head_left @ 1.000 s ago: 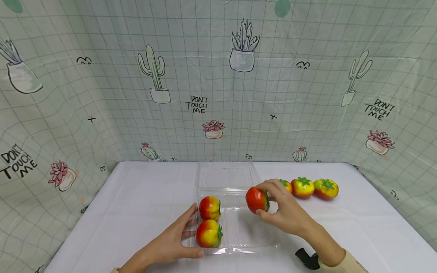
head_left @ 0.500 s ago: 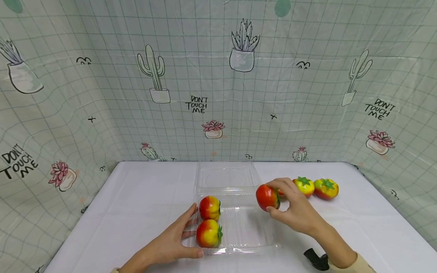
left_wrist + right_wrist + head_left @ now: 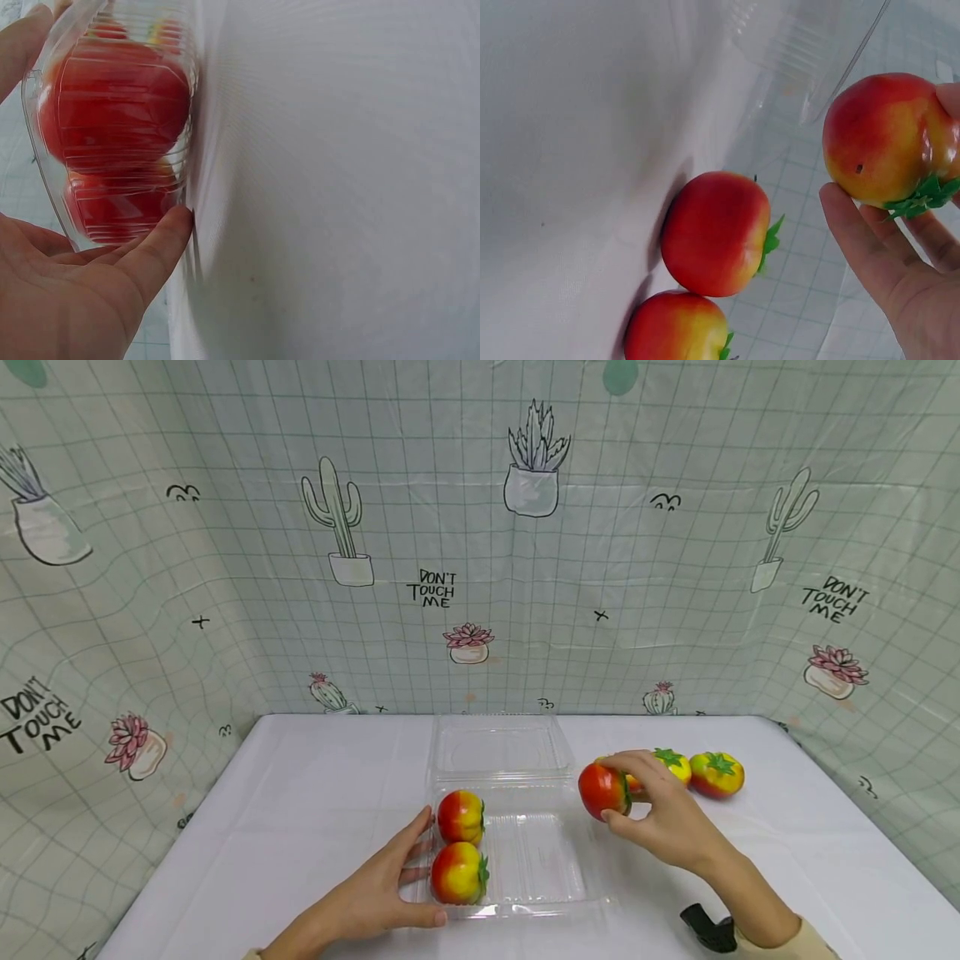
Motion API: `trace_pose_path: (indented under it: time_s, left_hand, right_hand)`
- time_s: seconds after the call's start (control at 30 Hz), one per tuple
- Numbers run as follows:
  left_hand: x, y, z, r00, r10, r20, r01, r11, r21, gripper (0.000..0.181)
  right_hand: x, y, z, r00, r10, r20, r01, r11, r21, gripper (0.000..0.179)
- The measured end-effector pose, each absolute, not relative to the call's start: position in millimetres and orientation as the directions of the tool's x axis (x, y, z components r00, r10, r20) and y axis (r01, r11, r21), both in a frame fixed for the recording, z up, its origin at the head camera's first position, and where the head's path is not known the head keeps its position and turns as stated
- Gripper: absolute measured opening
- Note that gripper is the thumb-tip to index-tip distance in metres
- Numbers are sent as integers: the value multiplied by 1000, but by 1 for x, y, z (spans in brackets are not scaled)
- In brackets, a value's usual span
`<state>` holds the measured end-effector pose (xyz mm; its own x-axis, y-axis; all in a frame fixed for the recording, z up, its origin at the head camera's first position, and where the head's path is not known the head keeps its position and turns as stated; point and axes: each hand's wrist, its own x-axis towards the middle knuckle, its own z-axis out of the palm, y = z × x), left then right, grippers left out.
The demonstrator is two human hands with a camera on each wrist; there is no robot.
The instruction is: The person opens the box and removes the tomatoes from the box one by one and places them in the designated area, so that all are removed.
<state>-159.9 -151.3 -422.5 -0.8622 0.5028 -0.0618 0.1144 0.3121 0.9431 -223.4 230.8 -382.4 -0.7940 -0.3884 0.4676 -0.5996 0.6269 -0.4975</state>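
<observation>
White table (image 3: 315, 785); cactus-print curtain (image 3: 262, 643) behind; left hand (image 3: 386, 889) spread against clear box (image 3: 532, 860); fruit (image 3: 600, 792) pinched in right hand (image 3: 667, 822)

– Standing open, that clear plastic container (image 3: 528, 860)?
– Yes, with its lid (image 3: 495, 747) at the far side.
– Filled with what?
– Two red-and-yellow fruits (image 3: 455, 874), one behind the other along the container's left wall, leafy ends rightward.
– And outside?
– Just off the container's right edge, held aloft on its side: another glossy red-and-yellow fruit (image 3: 600, 789), green leaves (image 3: 926, 196) facing away from the container.
</observation>
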Motion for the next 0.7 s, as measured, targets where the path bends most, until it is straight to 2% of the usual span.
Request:
trace_pose_path:
  time_s: [0.3, 0.7]
  left_hand:
    - [-160, -152, -423, -861, 504, -65, 109, 307, 945, 111]
    - [-160, -151, -421, -863, 501, -74, 98, 309, 946, 111]
  right_hand:
    - [-226, 237, -382, -796, -364, 483, -583, 676, -451, 61]
    - [-229, 245, -382, -808, -362, 465, -565, 701, -436, 56]
